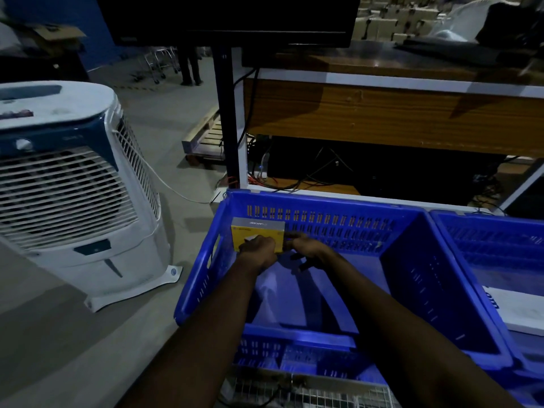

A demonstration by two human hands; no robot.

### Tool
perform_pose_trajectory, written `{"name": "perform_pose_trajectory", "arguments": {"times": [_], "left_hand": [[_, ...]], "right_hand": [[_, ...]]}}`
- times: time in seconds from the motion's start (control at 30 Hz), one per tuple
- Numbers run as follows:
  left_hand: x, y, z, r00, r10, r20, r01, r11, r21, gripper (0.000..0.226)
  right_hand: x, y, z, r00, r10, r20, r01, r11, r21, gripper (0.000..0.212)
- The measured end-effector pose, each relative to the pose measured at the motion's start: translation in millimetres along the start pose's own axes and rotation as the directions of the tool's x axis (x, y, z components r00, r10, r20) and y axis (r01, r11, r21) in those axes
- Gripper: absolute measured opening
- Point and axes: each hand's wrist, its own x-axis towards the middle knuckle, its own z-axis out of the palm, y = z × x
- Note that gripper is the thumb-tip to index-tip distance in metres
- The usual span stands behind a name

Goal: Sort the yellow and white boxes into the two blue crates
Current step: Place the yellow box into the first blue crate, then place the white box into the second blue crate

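Forearms come in from 6 o'clock, and left hand [259,250] and right hand [309,251] hold the yellow box [253,231] in the left crate's [323,222] 11 o'clock corner, slotted wall close behind. The crate floor opens out toward 3 o'clock. The right crate [485,231] stands past the side wall. An air cooler [73,187] blocks 9 o'clock, and the desk [382,113] looms at 12.

Glossy blue plastic crate [338,202] (slotted walls), smooth yellow cardboard box [255,230], wood-grain desk panel [382,119], matt white plastic cooler [73,275].
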Motion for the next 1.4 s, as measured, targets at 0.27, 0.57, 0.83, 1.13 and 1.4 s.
{"name": "perform_pose_trajectory", "arguments": {"times": [0.27,0.57,0.83,1.13,1.4], "left_hand": [[-3.7,14.0,-9.1,0.991,0.112,-0.076,-0.117,0.991,-0.065,0.027],[-26.0,61.0,-22.4,0.893,0.375,-0.249,-0.389,0.921,-0.007,0.064],[-67.2,154.9,-26.3,0.783,0.541,-0.307,-0.562,0.827,0.023,0.078],[-76.3,327.8,-3.1,0.765,0.563,-0.312,-0.578,0.815,0.054,0.078],[-50.2,480.0,22.9,0.882,0.422,-0.210,-0.448,0.889,-0.096,0.062]], "right_hand": [[-28.2,0.9,-26.7,0.977,-0.180,-0.116,0.106,0.877,-0.469,0.061],[-114.9,32.2,-47.7,0.834,-0.385,-0.395,0.099,0.809,-0.580,0.069],[-185.3,85.2,-86.5,0.630,-0.573,-0.524,0.164,0.758,-0.631,0.059],[-214.5,184.0,-234.2,0.536,-0.631,-0.561,0.242,0.752,-0.613,0.055],[-226.8,265.9,-386.5,0.812,-0.339,-0.476,0.095,0.880,-0.465,0.049]]}}
